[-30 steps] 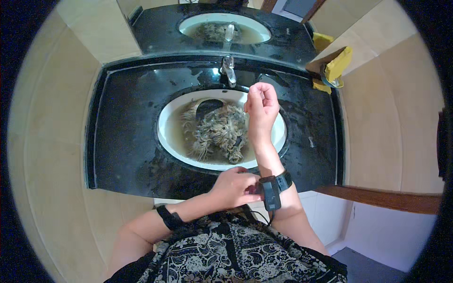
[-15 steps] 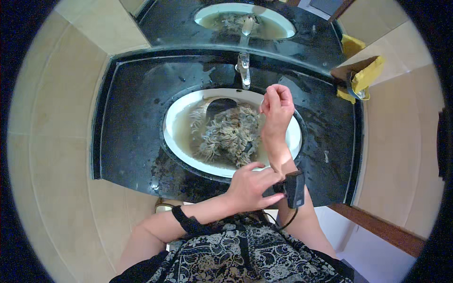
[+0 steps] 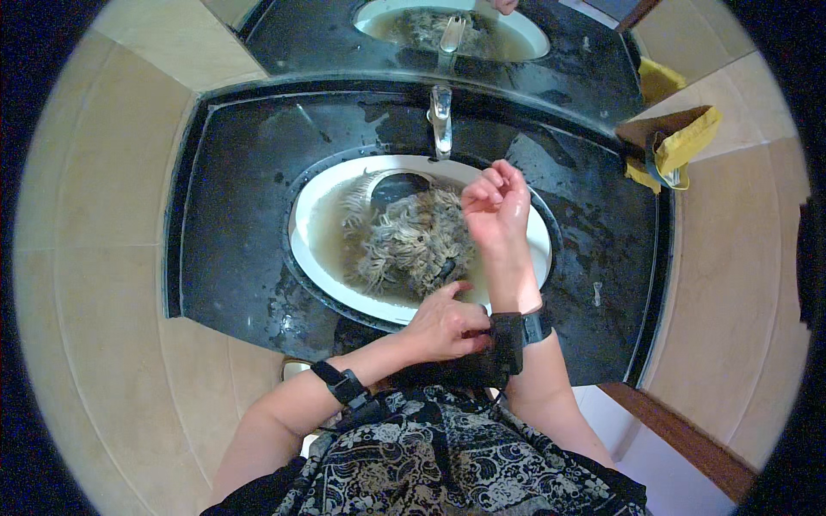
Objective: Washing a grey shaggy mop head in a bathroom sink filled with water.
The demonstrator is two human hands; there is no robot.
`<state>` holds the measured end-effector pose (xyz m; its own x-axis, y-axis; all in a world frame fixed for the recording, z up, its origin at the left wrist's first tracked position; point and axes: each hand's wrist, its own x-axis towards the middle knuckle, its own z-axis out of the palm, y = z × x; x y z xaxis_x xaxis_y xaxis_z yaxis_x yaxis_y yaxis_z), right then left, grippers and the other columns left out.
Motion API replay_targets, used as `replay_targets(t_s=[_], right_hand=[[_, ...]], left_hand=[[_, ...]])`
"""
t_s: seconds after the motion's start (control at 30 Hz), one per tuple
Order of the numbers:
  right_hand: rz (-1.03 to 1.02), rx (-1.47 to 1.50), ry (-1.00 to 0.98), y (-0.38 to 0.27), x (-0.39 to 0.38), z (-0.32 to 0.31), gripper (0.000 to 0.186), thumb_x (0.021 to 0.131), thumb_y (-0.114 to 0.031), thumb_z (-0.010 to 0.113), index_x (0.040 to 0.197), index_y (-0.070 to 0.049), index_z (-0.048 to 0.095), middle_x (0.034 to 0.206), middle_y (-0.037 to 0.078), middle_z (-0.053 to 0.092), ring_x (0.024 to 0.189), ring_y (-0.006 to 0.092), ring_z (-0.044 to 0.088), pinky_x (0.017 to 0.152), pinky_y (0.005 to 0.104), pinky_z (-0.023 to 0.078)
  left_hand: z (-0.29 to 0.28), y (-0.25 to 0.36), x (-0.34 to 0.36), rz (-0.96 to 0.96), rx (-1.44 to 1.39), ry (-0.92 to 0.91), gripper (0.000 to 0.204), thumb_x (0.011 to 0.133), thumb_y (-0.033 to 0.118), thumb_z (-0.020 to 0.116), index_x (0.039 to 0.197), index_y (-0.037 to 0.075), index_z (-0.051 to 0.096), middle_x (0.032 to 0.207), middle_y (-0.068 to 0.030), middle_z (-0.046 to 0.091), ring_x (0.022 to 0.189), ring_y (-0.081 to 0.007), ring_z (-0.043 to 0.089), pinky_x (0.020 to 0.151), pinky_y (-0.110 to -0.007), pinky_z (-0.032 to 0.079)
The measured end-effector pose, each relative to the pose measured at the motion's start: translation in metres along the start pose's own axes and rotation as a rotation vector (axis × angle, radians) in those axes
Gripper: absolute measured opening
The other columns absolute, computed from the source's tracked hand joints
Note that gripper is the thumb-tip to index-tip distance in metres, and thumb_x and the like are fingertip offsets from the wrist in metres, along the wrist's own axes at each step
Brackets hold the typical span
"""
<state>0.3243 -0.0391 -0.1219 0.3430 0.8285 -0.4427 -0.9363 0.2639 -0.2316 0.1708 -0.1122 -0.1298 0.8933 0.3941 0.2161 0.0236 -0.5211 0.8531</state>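
Note:
My right hand point(image 3: 495, 211) hangs over the right part of the white oval sink point(image 3: 311, 254), palm partly showing, fingers loosely curled with nothing in them. My left hand point(image 3: 443, 327) is at the black device point(image 3: 508, 344) strapped round my right wrist, curled fingers gripping its side, index finger stretched toward the sink; the thumb is partly hidden. A grey stringy mop head point(image 3: 404, 241) with dark parts soaks in the sink's murky water. Another black strap point(image 3: 340, 384) circles my left forearm.
A chrome tap point(image 3: 442, 120) stands behind the sink on the wet black counter point(image 3: 232, 215). A mirror point(image 3: 310, 43) spans the back. A yellow cloth point(image 3: 688, 138) lies at a brown holder in the back right corner. Beige tiled walls point(image 3: 103, 172) flank both sides.
My right hand has turned, showing more of its palm with the fingers curled. My left hand has stayed at the wrist device, its index finger now more extended. The view has shifted slightly.

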Motion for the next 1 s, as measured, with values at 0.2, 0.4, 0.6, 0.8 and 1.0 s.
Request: replay_targets(t_s=[0.2,0.4,0.6,0.8,1.0], right_hand=[[0.277,0.335,-0.104,0.01,-0.009,-0.014,0.014,0.085,-0.015,0.051,0.073,-0.009,0.047,0.057,-0.004,0.034,0.045,0.0068,0.033,0.046,0.0217,0.033],[0.231,-0.825,-0.009,0.029,-0.018,-0.044,0.02,0.084,-0.018,0.055,0.099,-0.005,0.055,0.088,0.004,0.051,0.076,0.0133,0.055,0.069,0.0278,0.046],[-0.173,-1.956,-0.053,-0.015,0.021,-0.152,0.053,0.078,-0.032,0.063,0.122,-0.007,0.047,0.122,0.018,0.046,0.116,0.0331,0.043,0.099,0.039,0.034],[-0.194,-1.877,0.095,0.03,0.049,-0.174,0.08,0.07,-0.05,0.068,0.132,-0.009,0.039,0.133,0.028,0.037,0.12,0.0374,0.04,0.1,0.042,0.033],[0.012,-1.615,0.029,0.049,0.027,-0.138,0.06,0.071,-0.033,0.073,0.119,-0.005,0.051,0.098,0.013,0.064,0.087,0.0234,0.062,0.08,0.0342,0.048]], left_hand=[[0.003,-0.008,-0.009,0.034,0.108,-0.13,0.014,0.078,0.025,0.062,0.083,0.012,0.062,0.076,-0.0043,0.059,0.074,-0.0218,0.059,0.093,-0.052,0.034],[0.0,-0.033,-0.026,-0.361,-0.137,-0.102,0.031,0.077,0.027,0.066,0.1,0.008,0.062,0.091,-0.0095,0.06,0.088,-0.026,0.059,0.084,-0.04,0.045],[-0.052,-0.126,-0.052,-0.899,-0.547,0.545,0.04,0.082,0.017,0.063,0.118,0.003,0.054,0.104,-0.0068,0.057,0.092,-0.0143,0.054,0.08,-0.028,0.045],[-0.053,-0.141,-0.051,-1.139,-1.073,0.515,0.055,0.086,0.025,0.058,0.132,0.004,0.037,0.122,-0.0094,0.05,0.107,-0.0156,0.048,0.09,-0.027,0.039],[-0.05,-0.139,-0.044,-1.138,-1.018,0.425,0.066,0.088,0.049,0.046,0.139,0.012,0.027,0.137,-0.0078,0.038,0.123,-0.0225,0.039,0.099,-0.037,0.033]])
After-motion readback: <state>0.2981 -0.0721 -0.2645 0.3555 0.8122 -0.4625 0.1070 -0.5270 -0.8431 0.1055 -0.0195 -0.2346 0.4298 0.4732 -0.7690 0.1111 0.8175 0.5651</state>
